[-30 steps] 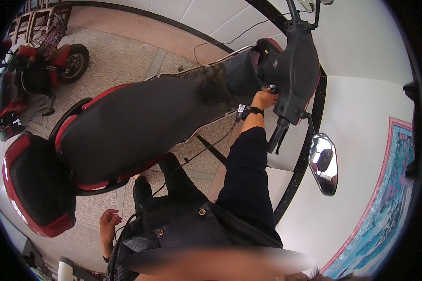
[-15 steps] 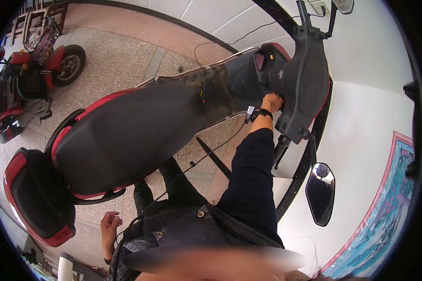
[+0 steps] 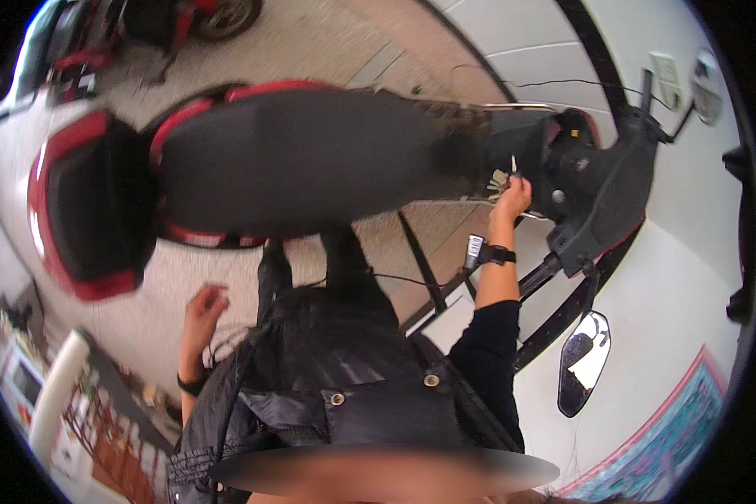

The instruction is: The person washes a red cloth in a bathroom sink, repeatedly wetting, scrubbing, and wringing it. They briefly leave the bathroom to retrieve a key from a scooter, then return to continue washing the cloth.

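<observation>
A bunch of keys (image 3: 499, 183) is pinched in the fingers of my right hand (image 3: 513, 198), with one key pointing up from the grip. That hand hovers over the footboard area of a red and black electric scooter (image 3: 311, 160), just left of its round ignition lock (image 3: 558, 196). A dark band and a white tag (image 3: 474, 251) are at my right wrist. My left hand (image 3: 203, 315) hangs beside my body with its fingers loosely bent and apart, touching nothing; it is a little blurred.
The scooter's rear box (image 3: 80, 206) is at the left, its mirror (image 3: 585, 363) at the right. A cable (image 3: 563, 81) runs to a wall socket (image 3: 665, 80). Another red vehicle (image 3: 126, 34) stands at the far left. A colourful picture (image 3: 672, 437) hangs on the white wall.
My right hand has drawn back from the ignition area, and the keys now show in it. The view has shifted, so the scooter sits differently in the picture. My left hand remains at my side.
</observation>
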### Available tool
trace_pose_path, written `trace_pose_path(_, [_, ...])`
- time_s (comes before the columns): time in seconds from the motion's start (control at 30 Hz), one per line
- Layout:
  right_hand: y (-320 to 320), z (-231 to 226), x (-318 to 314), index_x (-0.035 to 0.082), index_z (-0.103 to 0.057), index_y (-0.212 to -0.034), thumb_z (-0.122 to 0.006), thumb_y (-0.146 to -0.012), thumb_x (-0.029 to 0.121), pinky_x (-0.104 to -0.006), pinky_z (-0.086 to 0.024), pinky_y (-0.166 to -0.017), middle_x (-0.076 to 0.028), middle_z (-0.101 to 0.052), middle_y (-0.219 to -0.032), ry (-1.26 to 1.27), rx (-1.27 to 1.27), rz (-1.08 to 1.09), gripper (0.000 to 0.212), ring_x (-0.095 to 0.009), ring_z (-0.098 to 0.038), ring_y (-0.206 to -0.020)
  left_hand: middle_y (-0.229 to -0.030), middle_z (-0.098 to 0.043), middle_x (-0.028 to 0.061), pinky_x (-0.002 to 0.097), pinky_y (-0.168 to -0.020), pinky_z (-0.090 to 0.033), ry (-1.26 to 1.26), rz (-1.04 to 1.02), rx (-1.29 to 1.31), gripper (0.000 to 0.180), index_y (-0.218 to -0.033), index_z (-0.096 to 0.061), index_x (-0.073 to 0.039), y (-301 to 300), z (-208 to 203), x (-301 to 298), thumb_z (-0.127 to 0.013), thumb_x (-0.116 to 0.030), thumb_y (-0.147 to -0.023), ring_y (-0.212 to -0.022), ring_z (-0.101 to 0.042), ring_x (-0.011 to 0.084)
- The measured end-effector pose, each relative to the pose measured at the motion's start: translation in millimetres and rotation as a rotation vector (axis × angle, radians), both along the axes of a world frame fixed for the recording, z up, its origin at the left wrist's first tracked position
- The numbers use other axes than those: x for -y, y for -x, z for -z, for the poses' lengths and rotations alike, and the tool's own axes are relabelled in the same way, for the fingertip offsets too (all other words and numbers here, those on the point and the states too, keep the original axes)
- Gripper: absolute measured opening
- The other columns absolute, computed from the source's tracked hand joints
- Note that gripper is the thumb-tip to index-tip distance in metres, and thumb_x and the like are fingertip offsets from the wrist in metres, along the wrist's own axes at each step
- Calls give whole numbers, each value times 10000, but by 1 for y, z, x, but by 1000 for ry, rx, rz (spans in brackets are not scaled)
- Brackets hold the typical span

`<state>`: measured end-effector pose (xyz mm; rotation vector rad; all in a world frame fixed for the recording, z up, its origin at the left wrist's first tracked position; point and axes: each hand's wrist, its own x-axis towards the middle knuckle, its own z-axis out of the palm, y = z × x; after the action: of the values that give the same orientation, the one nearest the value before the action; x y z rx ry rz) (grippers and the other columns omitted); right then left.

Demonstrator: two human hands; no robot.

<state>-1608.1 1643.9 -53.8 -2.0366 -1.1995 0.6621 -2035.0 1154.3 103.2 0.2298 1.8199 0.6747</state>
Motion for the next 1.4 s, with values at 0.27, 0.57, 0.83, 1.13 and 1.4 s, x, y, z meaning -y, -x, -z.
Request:
trace_pose_path(0.27, [113,-136,107,12,-651,-1041,-614,-830,54,-240,-458,-815,0,-650,-947,620,-541,-995,218,-88,-586,-870,-839,-606,-8,242,-727,-447,-31,-36,-95,200,-1121,-636,-19,-17,-57,36,-621,-115,-946,-789,-550,78])
trace_pose_path(0.57, [226,-223,269,-9,-621,-1081,-585,-883,143,-262,-556,-657,-57,-655,-923,1794,-762,-1225,253,-131,-673,-812,-969,-685,87,313,-792,-489,-475,170,-121,261,-1168,-668,-53,-18,-65,93,-649,-153,-927,-852,-635,194])
trace_pose_path(0.83, [301,-282,494,4,-493,-1348,-564,-913,138,-401,-504,-923,-200,-658,-1119,752,367,-2460,460,-328,-644,-1063,-984,-701,172,398,-800,-528,-499,117,-245,330,-1168,-651,-39,-12,-70,295,-652,-259,-922,-909,-681,301])
trace_pose_path(1.13, [407,-323,663,-7,-569,-1305,-555,-889,149,-421,-476,-985,-243,-638,-1222,570,545,-2712,445,-371,-613,-1149,-993,-698,80,316,-803,-515,-469,-548,-154,329,-1194,-636,-27,-29,-54,514,-644,-246,-950,-907,-640,155])
trace_pose_path(1.4, [555,-302,819,20,-723,-947,-684,-837,226,-351,-534,-693,-101,-721,-829,940,829,-2780,236,-180,-676,-786,-924,-697,57,274,-755,-511,-469,-1036,-287,253,-1124,-656,0,-54,-47,651,-631,-152,-923,-819,-629,117])
